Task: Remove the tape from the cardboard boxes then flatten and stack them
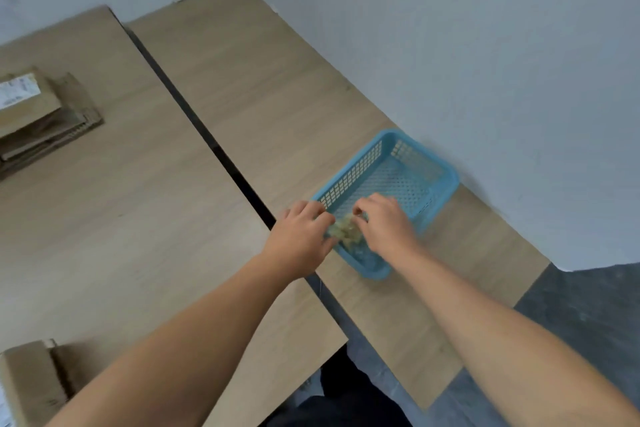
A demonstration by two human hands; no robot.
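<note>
A crumpled wad of clear-brownish tape [347, 231] sits at the near end of a blue plastic basket [440, 173]. My left hand [300, 238] and my right hand [383, 222] both reach over that end and pinch the wad between their fingers. A stack of flattened cardboard boxes [45, 118] lies at the far left of the table, the top one with a white label. Another cardboard box [33, 381] shows at the bottom left corner, partly cut off by the frame.
Two wooden tables [138, 218] stand side by side with a dark gap [214, 146] between them. The basket rests on the right table next to a pale wall [485, 62]. Dark floor [588, 305] shows at the lower right.
</note>
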